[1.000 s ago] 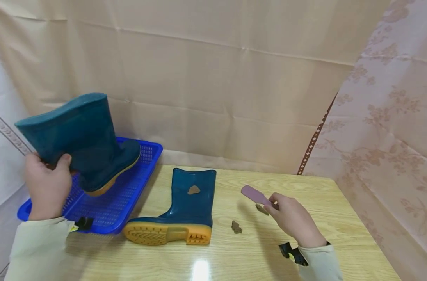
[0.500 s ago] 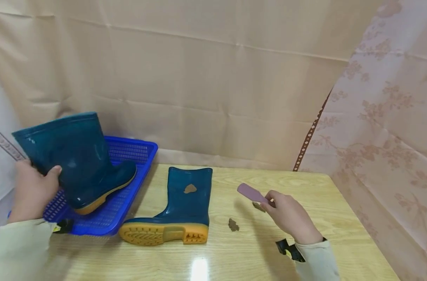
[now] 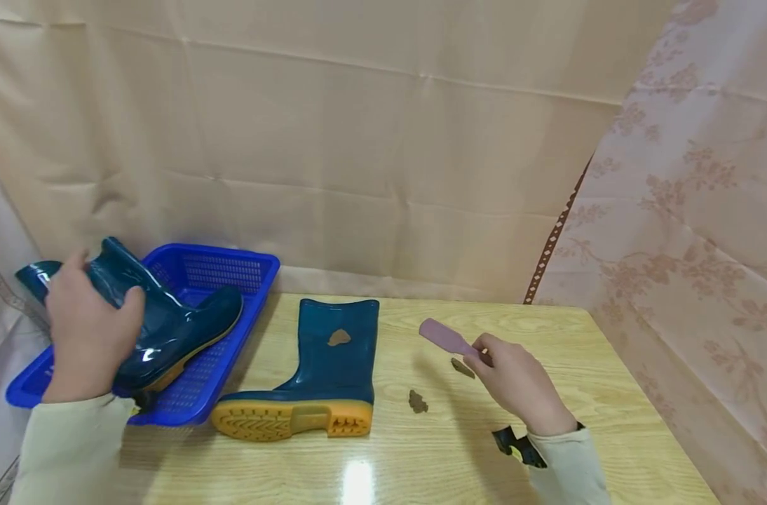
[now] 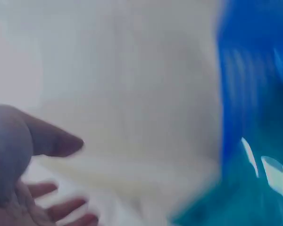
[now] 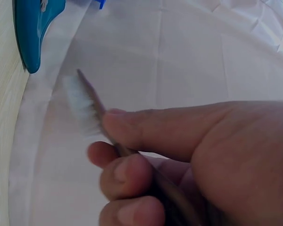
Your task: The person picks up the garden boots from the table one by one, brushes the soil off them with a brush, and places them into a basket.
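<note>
Head view: illumination even and bright; glare spot on table (image 3: 282,477) at bottom of frame; white highlights on left-hand boot (image 3: 175,319); soft shadow beside right hand (image 3: 519,382). Left wrist view: hazy, palest at left; basket (image 4: 243,103) blurred. Right wrist view: dimmer; brush (image 5: 80,106) bristles blurred.

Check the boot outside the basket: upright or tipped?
Tipped: the boot lies on its side on the table, its yellow sole facing the head camera, shaft flat along the tabletop.
</note>
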A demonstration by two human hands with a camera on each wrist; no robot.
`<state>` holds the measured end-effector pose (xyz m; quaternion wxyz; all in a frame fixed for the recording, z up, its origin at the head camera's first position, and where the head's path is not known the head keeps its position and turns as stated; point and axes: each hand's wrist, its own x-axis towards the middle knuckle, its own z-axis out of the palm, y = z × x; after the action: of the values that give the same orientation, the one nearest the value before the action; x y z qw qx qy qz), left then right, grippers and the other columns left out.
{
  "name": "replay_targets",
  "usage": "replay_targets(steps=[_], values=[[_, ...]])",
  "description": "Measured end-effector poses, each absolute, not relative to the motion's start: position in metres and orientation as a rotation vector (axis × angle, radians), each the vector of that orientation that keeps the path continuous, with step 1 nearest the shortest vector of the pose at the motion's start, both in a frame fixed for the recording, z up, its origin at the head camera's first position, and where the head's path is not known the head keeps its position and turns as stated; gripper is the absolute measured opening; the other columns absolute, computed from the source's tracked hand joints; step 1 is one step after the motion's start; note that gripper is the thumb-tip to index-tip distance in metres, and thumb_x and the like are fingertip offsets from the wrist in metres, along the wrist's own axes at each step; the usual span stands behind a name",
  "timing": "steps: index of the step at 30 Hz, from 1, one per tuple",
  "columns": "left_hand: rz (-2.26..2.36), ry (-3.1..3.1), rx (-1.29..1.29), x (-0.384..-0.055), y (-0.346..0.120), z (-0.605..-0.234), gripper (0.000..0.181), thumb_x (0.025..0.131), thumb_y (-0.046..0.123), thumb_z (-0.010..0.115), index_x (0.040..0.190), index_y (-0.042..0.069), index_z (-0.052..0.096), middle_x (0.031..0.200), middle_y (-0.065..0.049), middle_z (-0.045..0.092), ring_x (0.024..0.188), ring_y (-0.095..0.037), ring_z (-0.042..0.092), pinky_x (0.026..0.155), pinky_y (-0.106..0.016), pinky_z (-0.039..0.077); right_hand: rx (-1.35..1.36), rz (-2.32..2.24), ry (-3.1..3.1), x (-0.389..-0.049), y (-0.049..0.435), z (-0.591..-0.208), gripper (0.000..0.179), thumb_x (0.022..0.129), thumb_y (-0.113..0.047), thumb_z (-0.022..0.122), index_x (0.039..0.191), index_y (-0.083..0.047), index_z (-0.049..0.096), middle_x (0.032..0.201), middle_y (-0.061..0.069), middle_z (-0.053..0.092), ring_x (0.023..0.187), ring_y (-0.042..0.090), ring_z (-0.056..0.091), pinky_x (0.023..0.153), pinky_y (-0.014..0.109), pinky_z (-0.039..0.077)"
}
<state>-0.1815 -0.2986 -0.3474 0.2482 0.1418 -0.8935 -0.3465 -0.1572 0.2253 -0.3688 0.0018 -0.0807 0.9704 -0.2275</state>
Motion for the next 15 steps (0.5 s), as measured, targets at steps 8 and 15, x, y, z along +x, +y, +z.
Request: replay_targets(steps=[8,15], values=[[-1.198,-2.589,-0.312,-0.186,-0.153,-0.353,0.068,0.102,0.02,0.066,0.159,0.014,0.029,0.143,-0.017,0.054,0.134,-0.038,0.051,0.11,-0.059,0.042,-0.341,-0.718,3.191,-0.158,0.226,-0.369,0.014,0.103,-0.024,0.067,0.107,-0.01,0.068,0.061,-0.005,0.046,0.05,0.009,0.038,0.047,0.026,0.029],[-1.241,-2.751,-0.545,-0.2,-0.107,-0.374,0.072,0.101,0.026,0.069,0.161,0.019,0.03,0.154,-0.013,0.049,0.139,-0.034,0.05,0.11,-0.057,0.044,-0.329,-0.82,3.13,-0.158,0.219,-0.367,0.014,0.105,-0.026,0.064,0.105,-0.012,0.064,0.064,-0.003,0.048,0.051,0.01,0.039,0.047,0.026,0.031]])
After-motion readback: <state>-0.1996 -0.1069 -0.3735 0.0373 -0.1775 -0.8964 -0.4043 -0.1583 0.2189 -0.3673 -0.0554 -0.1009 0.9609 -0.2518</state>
